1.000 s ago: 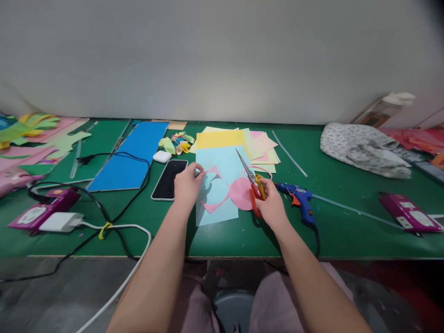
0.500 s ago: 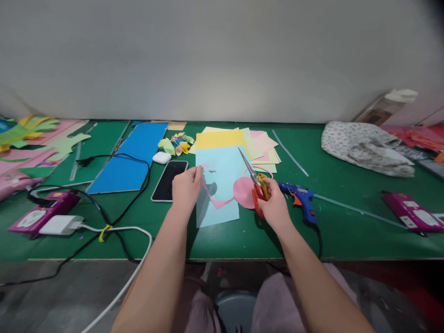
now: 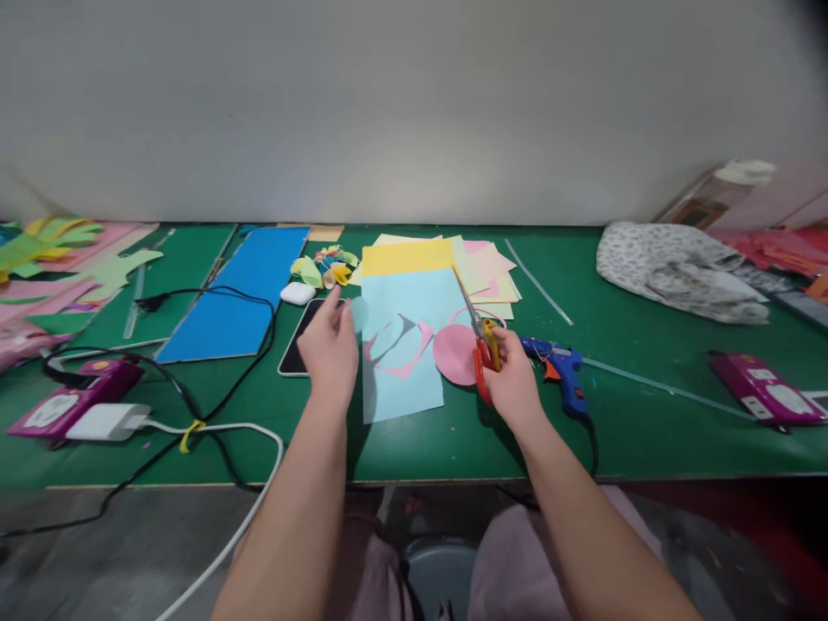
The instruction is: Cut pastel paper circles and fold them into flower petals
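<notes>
Pink disc (image 3: pixel 454 354) beside scissors (image 3: pixel 482 342) held in right hand (image 3: pixel 514 375), left hand (image 3: pixel 329 347) over phone (image 3: pixel 299 347), its grip unclear

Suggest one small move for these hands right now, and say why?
I'd probably set the pale round piece down, apart from the pink scrap on the light blue sheet. It seems to be at the fingertips of the left hand, though blur hides the grip, and the right hand already holds the scissors.
</notes>
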{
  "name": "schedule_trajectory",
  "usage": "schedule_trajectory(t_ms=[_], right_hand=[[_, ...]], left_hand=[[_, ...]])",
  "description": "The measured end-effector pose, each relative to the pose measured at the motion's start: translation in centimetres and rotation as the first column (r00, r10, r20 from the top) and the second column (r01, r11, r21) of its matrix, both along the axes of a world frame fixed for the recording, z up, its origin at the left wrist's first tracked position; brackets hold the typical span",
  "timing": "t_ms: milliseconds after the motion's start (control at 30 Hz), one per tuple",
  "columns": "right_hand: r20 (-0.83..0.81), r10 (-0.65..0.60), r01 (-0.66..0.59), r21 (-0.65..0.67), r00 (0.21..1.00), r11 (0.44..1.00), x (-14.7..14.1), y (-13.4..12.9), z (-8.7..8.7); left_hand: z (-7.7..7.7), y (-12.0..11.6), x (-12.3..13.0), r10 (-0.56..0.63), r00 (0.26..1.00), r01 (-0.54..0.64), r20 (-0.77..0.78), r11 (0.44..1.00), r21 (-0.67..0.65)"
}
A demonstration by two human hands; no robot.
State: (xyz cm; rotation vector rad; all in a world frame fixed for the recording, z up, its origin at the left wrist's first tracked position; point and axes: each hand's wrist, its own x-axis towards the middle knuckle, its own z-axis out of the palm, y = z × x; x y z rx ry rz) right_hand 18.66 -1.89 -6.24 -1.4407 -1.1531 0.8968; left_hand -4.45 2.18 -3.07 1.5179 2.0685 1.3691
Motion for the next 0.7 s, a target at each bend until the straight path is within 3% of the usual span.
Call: schedule_trajectory(t_ms=[100, 167, 233, 333, 467, 700], right_hand=[[-0.076, -0.015, 0.018, 0.037, 0.997, 0.999, 0.1, 0.1, 0.4], [-0.135, -0.013, 0.021, 0.057, 0.991, 0.998, 0.1, 0.0, 0.8], [-0.193, -0.009, 0.022, 0.067, 0.981, 0.998, 0.1, -0.1, 1.2], [-0.272, 0.000, 0.019, 0.071, 0.962, 0.997, 0.0, -0.3, 1.7], [-0.368, 0.027, -0.006, 0.059, 0.929, 0.998, -0.3, -0.5, 1.8], [-0.461, 0.026, -0.029, 0.002, 0.887, 1.000, -0.5, -0.6, 1.9]], left_hand=[[1.3, -1.2, 0.6, 0.126, 0.992, -0.126, 0.013, 0.968, 0.216], [2.0, -1.9, 1.4, 0.078, 0.981, -0.133, 0.180, 0.940, 0.316], [2.3, -2.4, 2.8, -0.072, 0.939, -0.037, 0.338, 0.951, 0.307], [2.1, -3.3, 5.2, -0.211, 0.886, 0.139, 0.414, 0.970, 0.199], [1.5, -4.2, 7.8, -0.278, 0.879, 0.244, 0.388, 0.960, 0.135], [0.4, -4.4, 9.3, -0.306, 0.865, 0.268, 0.398, 0.952, 0.150]])
